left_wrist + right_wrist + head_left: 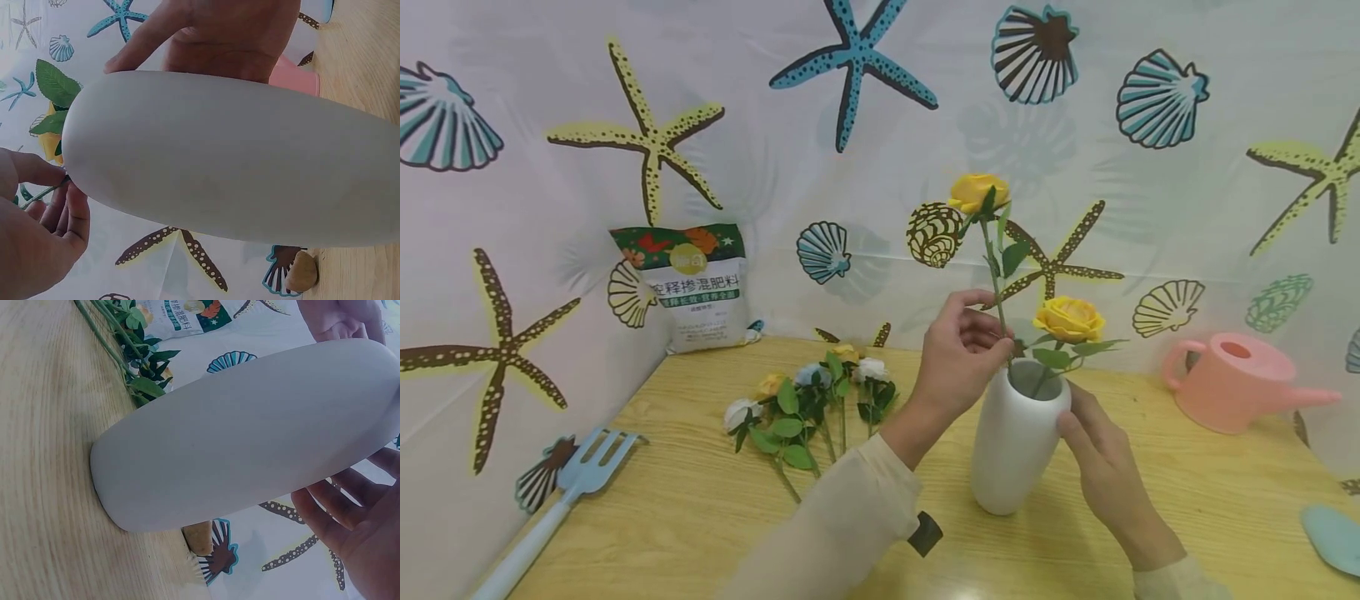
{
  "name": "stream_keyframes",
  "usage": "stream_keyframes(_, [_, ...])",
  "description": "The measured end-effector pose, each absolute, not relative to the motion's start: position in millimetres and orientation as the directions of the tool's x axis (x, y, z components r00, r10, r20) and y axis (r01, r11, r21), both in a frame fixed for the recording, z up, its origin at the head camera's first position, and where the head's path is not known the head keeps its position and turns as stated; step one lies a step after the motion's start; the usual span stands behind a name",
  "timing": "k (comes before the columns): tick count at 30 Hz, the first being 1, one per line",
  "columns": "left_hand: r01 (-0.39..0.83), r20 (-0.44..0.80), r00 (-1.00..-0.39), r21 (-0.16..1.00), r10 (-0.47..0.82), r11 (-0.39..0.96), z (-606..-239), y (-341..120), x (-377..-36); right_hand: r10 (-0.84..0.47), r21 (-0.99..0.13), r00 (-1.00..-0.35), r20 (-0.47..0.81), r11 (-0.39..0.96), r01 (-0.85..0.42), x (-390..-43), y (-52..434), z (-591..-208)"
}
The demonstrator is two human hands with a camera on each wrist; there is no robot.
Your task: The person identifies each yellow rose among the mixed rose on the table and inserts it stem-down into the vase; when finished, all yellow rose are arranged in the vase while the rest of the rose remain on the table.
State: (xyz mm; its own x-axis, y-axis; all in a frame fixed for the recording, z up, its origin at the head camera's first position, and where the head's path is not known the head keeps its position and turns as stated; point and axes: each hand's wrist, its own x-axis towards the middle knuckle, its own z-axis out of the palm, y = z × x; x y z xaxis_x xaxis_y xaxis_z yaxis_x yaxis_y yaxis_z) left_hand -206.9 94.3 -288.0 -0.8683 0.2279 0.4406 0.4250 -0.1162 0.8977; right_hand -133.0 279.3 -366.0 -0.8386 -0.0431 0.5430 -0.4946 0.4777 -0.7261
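A white vase stands upright on the wooden table. My left hand pinches the green stem of a tall yellow rose just above the vase mouth, with the stem's lower end inside the vase. A shorter yellow rose leans out of the vase to the right. My right hand holds the vase's right side, thumb at the front and fingers behind. The vase fills the left wrist view, with the left hand at its mouth. In the right wrist view the right hand sits beside the vase.
Several loose roses lie on the table left of the vase. A fertiliser bag leans in the back corner. A blue garden fork lies at the front left, and a pink watering can stands at the right. Printed curtains enclose the table.
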Motion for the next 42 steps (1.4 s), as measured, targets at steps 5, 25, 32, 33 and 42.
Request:
stream_keyframes(5, [0.405, 0.401, -0.882, 0.913, 0.247, -0.037, -287.0, 94.2, -208.0, -0.047, -0.725, -0.845, 0.533, 0.490, -0.485, -133.3, 278.1, -364.5])
stream_keyframes(25, [0.362, 0.314, -0.905, 0.923, 0.287, 0.133, -286.8, 96.2, -206.7, -0.045, -0.735, -0.860, 0.509, 0.497, -0.461, -132.7, 279.8, -365.4])
stream_keyframes(32, [0.327, 0.279, -0.930, 0.926, 0.240, 0.190, -287.0, 93.1, -205.5, -0.051, -0.731, -0.852, 0.522, 0.489, -0.477, -133.8, 279.2, -364.6])
stream_keyframes(33, [0.324, 0.277, -0.932, 0.926, 0.233, 0.194, -287.0, 92.5, -205.2, -0.052, -0.730, -0.851, 0.522, 0.488, -0.478, -133.9, 279.2, -364.5])
stream_keyframes(42, [0.334, 0.301, -0.929, 0.933, 0.215, 0.133, -285.5, 97.1, -205.2, -0.038, -0.734, -0.864, 0.502, 0.510, -0.449, -132.4, 279.0, -363.9])
